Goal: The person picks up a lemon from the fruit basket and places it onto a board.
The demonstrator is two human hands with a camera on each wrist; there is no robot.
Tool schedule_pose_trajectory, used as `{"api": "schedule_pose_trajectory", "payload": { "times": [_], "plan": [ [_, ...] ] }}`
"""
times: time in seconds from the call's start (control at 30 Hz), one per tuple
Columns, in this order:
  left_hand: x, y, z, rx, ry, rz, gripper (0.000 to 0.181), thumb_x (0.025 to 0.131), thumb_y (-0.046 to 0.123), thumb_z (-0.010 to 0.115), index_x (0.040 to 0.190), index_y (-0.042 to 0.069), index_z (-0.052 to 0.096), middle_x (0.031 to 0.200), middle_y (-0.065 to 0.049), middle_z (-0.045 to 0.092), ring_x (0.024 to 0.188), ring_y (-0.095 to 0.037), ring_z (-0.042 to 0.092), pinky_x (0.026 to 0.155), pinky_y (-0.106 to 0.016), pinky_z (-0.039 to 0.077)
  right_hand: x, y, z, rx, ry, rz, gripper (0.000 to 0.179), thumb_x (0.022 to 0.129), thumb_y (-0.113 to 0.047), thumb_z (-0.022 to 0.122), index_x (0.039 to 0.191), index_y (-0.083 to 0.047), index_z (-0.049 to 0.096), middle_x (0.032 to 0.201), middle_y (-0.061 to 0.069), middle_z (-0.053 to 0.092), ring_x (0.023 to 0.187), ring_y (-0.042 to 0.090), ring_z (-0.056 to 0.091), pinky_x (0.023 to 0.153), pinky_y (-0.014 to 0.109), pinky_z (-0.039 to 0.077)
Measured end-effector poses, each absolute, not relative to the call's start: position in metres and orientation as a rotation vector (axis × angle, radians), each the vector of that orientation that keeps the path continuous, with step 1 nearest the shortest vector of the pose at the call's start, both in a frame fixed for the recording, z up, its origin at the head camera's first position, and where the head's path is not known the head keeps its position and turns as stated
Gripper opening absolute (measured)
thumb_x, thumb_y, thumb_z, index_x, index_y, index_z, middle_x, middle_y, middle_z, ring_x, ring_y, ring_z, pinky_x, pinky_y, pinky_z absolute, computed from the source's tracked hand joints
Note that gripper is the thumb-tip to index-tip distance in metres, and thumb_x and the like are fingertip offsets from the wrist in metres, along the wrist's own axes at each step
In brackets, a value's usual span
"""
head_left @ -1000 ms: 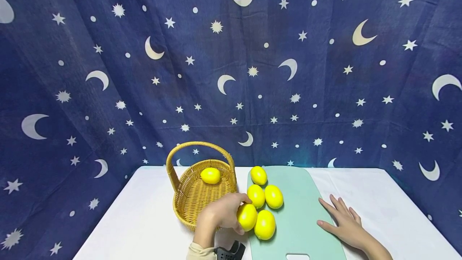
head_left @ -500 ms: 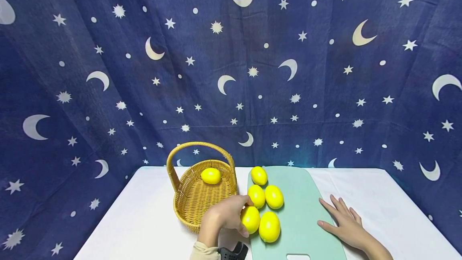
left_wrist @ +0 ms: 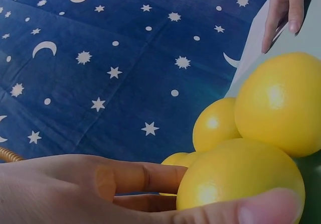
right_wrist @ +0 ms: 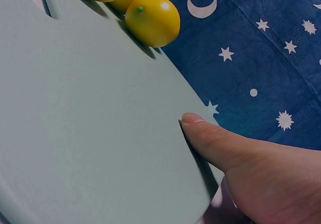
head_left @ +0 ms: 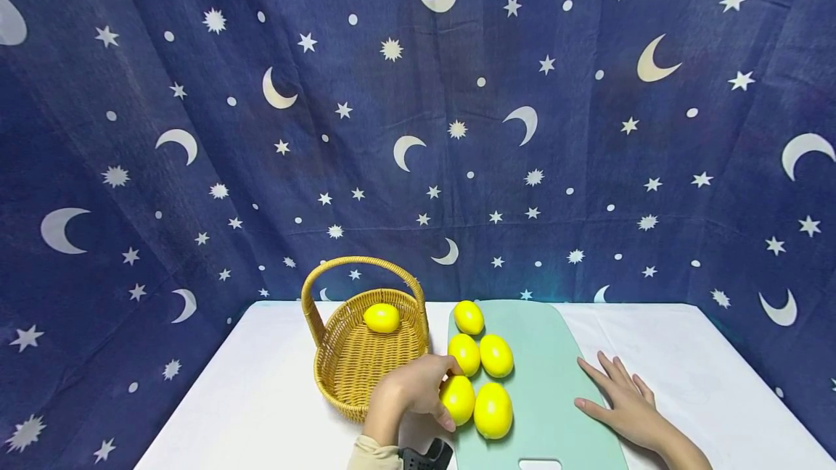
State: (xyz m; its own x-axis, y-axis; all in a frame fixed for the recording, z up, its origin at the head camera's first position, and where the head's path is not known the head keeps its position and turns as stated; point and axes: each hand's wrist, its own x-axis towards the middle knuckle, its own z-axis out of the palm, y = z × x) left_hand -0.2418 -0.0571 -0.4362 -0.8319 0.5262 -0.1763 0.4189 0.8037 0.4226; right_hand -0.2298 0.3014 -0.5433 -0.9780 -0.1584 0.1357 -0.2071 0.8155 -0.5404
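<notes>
One left hand (head_left: 414, 388), thumb and fingers pinching a smooth glossy lemon (head_left: 460, 401) at the left of a mint-green cutting board (head_left: 551, 390); held lemon and neighbouring lemon (head_left: 493, 411) both shifted slightly right in the last second, seemingly settling the pair further onto the board; one right hand (head_left: 623, 410), fingers spread, gripping nothing, thumb at the board's right edge; three oval lemons (head_left: 496, 356) behind; woven wicker basket (head_left: 355, 376), arched handle (head_left: 363, 260), one inside lemon (head_left: 382, 318); navy moon-and-star curtain (head_left: 366, 165) beyond

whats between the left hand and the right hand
In the head view, the gripped lemon lies against the left hand, a second lemon sits beside it, then a bare stretch of green board reaches to the right hand.
</notes>
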Motion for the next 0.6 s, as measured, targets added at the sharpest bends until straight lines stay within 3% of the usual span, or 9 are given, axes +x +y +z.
{"api": "schedule_pose_trajectory", "payload": {
  "times": [0.6],
  "plan": [
    [-0.2414,-0.0494,-0.4402,0.709,2.714,0.452,0.063,0.054,0.029,0.092,0.107,0.024,0.06,0.081,0.011,0.055,0.074,-0.006,0.05,0.07,-0.022,0.045,-0.2299,0.3014,-0.5448,0.289,-2.906,0.91,0.074,0.081,-0.049,0.066,0.138,-0.007,0.046,0.147,0.036,0.022,0.136,0.057,0.011,0.099,0.072,0.004]
  ]
}}
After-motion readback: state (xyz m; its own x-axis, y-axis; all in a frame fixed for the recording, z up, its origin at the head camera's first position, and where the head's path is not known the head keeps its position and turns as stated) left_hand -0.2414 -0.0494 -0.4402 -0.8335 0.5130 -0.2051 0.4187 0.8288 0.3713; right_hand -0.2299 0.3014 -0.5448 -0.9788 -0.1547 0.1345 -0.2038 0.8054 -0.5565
